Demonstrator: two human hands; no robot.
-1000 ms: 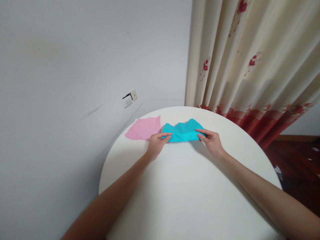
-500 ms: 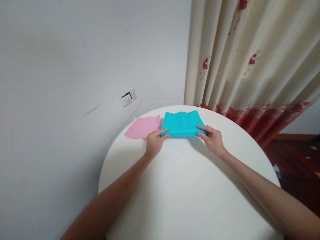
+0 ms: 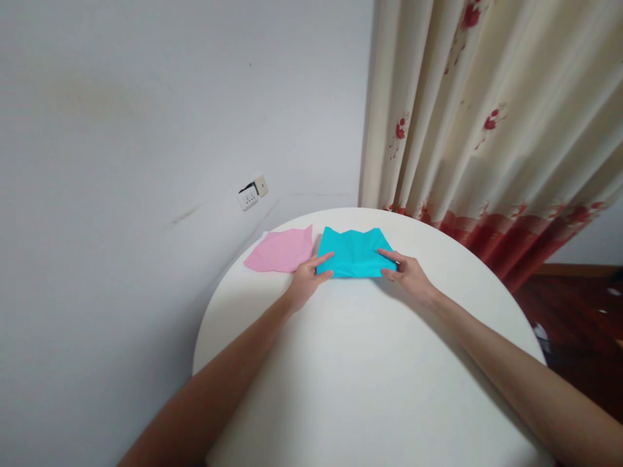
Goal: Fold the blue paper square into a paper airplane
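The crumpled turquoise paper sheet [image 3: 354, 254] now lies flat on the round white worktop [image 3: 370, 363], near its far edge; half a second ago its far part stood taller and smoother behind the fingers, and a second ago it was bunched up between them. The left hand [image 3: 305, 283] presses the sheet's near left corner, index finger stretched onto the paper and thumb under the edge, fingers loosely spread rather than pinching. The right hand [image 3: 407, 275] rests on the near right corner in the same way, fingers extended over the paper, not clenched. Judging by this, the sheet has just been laid down and is being smoothed or creased along its near edge. The pink paper sheet [image 3: 282, 250] lies just beside it on the left, untouched, its place unchanged across the frames
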